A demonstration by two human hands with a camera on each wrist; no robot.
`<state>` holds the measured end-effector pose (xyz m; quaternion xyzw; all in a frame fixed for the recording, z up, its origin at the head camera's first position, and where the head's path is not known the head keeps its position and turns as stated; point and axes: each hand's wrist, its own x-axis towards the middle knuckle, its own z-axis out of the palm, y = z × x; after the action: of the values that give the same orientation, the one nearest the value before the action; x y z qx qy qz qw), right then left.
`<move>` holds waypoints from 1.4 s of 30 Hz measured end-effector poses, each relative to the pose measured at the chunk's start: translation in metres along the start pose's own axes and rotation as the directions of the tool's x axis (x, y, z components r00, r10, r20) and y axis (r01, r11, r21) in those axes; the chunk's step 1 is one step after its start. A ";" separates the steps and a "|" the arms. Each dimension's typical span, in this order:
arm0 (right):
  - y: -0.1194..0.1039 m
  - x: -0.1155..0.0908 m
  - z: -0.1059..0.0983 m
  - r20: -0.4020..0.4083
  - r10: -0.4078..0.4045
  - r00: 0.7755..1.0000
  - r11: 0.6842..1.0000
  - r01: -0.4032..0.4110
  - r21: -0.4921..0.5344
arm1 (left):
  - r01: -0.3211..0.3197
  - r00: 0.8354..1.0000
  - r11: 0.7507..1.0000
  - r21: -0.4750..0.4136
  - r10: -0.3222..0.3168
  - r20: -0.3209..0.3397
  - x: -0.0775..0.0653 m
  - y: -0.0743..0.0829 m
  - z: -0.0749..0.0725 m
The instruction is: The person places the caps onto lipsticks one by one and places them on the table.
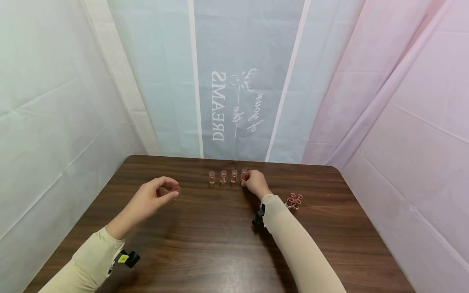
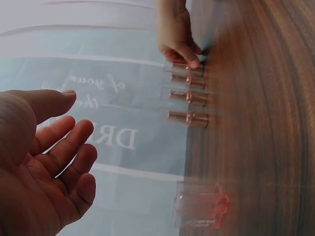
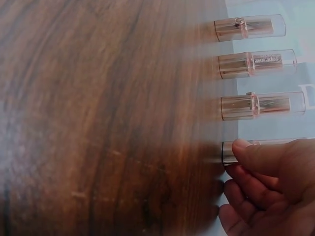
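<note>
Several lipstick tubes with metallic rose-gold bases and clear caps stand upright in a row near the table's far edge, among them the leftmost lipstick (image 1: 211,178) and a lipstick (image 3: 263,105) beside the held one. At the row's right end, my right hand (image 1: 257,184) pinches the last lipstick (image 3: 228,153) low on its base between thumb and fingers. My left hand (image 1: 148,198) hovers over the table's left side, fingers loosely curved, holding nothing. Near its fingertips stands a clear block-like piece with reddish edges (image 2: 202,205), too blurred to name.
A cluster of small clear pieces with red tops (image 1: 294,201) stands on the brown wooden table (image 1: 220,244), right of my right forearm. A printed cloth (image 1: 249,49) hangs behind the far edge, with pale curtains (image 1: 55,101) at both sides.
</note>
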<state>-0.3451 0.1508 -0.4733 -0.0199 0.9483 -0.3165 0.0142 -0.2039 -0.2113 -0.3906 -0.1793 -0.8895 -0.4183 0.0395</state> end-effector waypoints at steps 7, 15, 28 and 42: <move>-0.003 0.000 -0.002 -0.001 -0.001 1.000 1.000 0.001 0.003 | -0.001 0.998 0.997 0.080 0.006 -0.056 0.000 -0.004 -0.009; -0.013 -0.012 -0.020 -0.065 -0.059 0.996 0.998 0.060 0.019 | -0.001 0.998 0.996 0.095 0.007 -0.063 -0.004 -0.006 -0.006; -0.029 -0.071 -0.086 -0.180 -0.255 0.950 0.958 0.274 0.088 | -0.038 0.998 0.998 0.042 0.040 -0.051 -0.008 -0.002 0.005; -0.009 -0.130 -0.094 -0.195 -0.321 0.927 0.939 0.338 0.059 | -0.060 0.997 0.997 0.040 0.062 -0.055 -0.012 -0.005 0.016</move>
<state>-0.2191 0.2060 -0.3907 -0.1491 0.9132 -0.3581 -0.1250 -0.1933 -0.2055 -0.4074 -0.1937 -0.8901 -0.4047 0.0808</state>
